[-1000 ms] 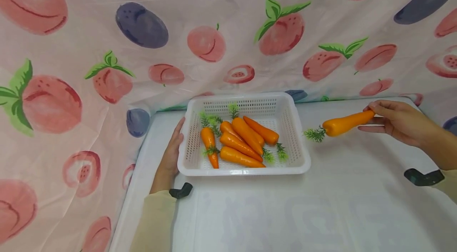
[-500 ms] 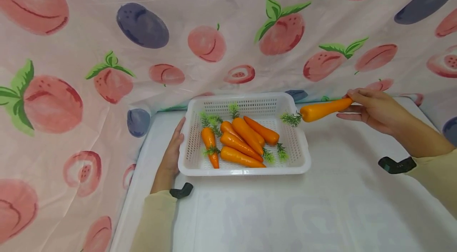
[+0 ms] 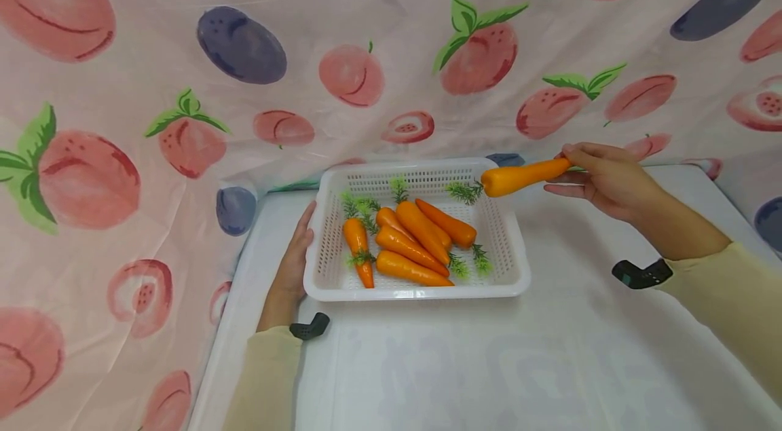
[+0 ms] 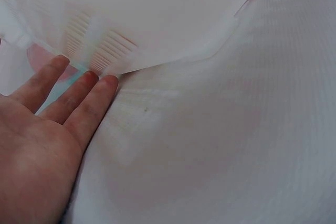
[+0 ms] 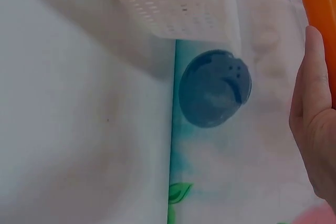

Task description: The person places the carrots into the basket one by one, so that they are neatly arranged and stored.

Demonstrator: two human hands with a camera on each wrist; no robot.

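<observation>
A white perforated plastic basket [image 3: 417,294] stands on the white table, with several orange carrots [image 3: 409,248] with green tops lying in it. Along the basket's left wall rests my left hand [image 3: 297,258]; its fingers [image 4: 86,106] are straight against the side in the left wrist view. My right hand [image 3: 611,180] pinches another carrot [image 3: 522,177] by its thin end, holding it nearly level above the basket's right rim. The leafy top of that carrot hangs over the inside of the basket. Only part of the held carrot [image 5: 320,19] shows in the right wrist view.
A fruit-patterned cloth [image 3: 366,24] hangs behind the table and down its left side, close to the basket's back rim. The white tabletop [image 3: 489,363] extends in front of the basket and to its right.
My right hand has moved left with the carrot, from beside the basket to over its right rim, and slightly up. My left hand and the basket have stayed in place.
</observation>
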